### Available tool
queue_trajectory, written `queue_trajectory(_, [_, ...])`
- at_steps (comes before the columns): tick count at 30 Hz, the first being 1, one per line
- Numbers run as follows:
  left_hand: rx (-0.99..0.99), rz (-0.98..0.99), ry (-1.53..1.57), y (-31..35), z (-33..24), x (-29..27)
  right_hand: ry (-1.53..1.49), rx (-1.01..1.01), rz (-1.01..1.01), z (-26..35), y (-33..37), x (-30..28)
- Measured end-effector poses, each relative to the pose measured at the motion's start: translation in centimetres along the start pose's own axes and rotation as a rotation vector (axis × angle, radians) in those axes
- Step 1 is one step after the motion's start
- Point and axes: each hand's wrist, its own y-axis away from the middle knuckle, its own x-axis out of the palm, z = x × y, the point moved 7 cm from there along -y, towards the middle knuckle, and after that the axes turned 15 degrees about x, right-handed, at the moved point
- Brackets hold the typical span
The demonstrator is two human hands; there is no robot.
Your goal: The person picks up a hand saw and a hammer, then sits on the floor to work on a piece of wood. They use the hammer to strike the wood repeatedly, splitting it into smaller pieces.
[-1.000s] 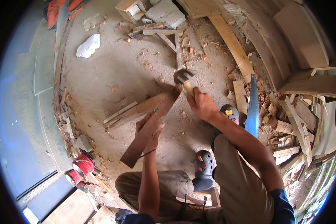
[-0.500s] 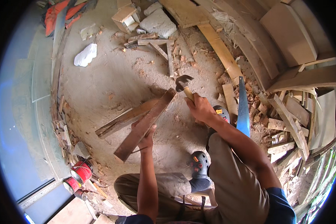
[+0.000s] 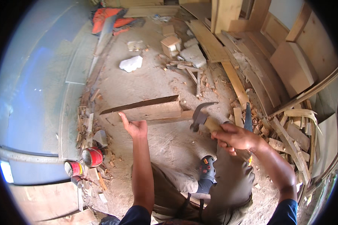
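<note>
My left hand [image 3: 134, 127] grips a thick length of wood [image 3: 150, 111] from its near side, thumb raised along the face. The wood lies roughly level from left to right and shows a dark upper edge. Behind and below it, part of a second wooden piece [image 3: 186, 115] shows; whether the two touch I cannot tell. In my right hand [image 3: 234, 138] is a claw hammer [image 3: 201, 119], its fingers wrapped round the pale wooden handle. The dark hammer head hangs just right of the wood's end, apart from it.
A blue saw blade [image 3: 248, 118] stands beyond my right hand, near scrap wood [image 3: 289, 148]. Red cans [image 3: 92, 156] sit at the left by the bluish panel [image 3: 37, 93]. A white lump [image 3: 131, 63] and a stone slab [image 3: 193, 55] lie farther out on the dusty floor.
The wood in my left hand has turned from a steep slant to nearly level. My right hand has brought the hammer nearer to me and to the right. The view has tilted up.
</note>
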Motion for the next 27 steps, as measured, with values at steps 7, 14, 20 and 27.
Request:
queue_trajectory(7, [-0.005,-0.012,0.007,-1.4,-9.7,4.6,0.51,0.086,0.307,1.6,7.1,12.2])
queue_trajectory(14, [-0.074,0.021,-0.154,3.3,-13.5,7.1,0.795,0.169,0.332,-0.8,10.4,18.0])
queue_trajectory(20, [-0.085,0.098,-0.285,5.9,-14.3,6.2,0.734,0.151,0.317,-2.4,11.5,19.1])
queue_trajectory(27, [-0.135,0.082,-0.135,7.6,-12.6,2.8,0.349,0.041,0.313,-5.8,11.4,18.6])
